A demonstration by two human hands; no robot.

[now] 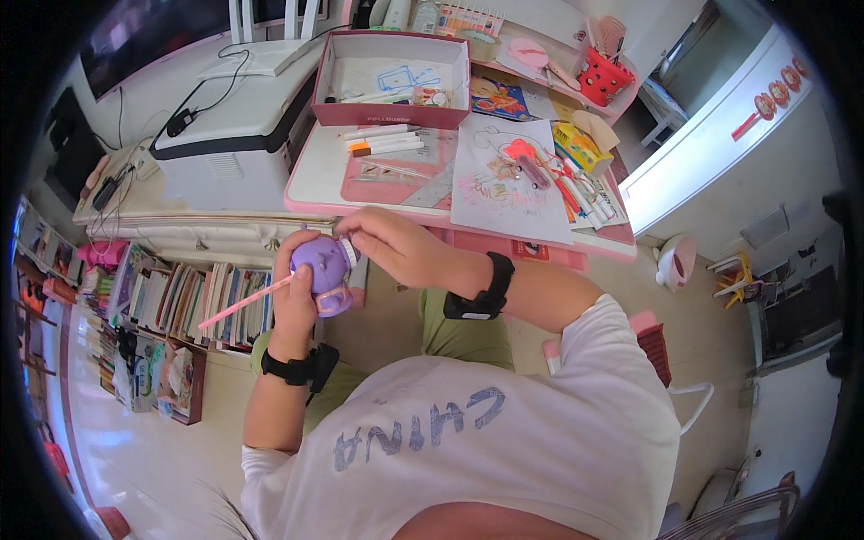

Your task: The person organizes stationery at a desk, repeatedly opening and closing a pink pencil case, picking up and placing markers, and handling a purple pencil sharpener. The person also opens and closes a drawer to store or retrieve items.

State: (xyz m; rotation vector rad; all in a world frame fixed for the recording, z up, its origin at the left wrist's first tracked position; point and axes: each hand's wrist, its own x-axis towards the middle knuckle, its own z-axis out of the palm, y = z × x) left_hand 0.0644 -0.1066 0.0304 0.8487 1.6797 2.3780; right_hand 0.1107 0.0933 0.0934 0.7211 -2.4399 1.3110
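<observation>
A purple, rounded, animal-shaped pencil sharpener (317, 262) is held up in front of the desk's edge, over my lap. My left hand (295, 297) wraps around its left side, with the thumb on the front. From that side a slim pink pencil (246, 302) sticks out toward the lower left. At the sharpener's other end is a white ribbed ring (349, 252). My right hand (385, 244) is bent over that end, thumb and fingers closed on it; the exact part they grip is hidden. Both wrists wear black bands.
On the white-and-pink desk (317, 182) stand an open box (391, 118) with pens, several markers (385, 143), a drawing sheet (499, 216) and a yellow carton (580, 148). A printer (229, 162) is at left, above rows of books (196, 297). A pink-and-white bin (675, 263) stands right.
</observation>
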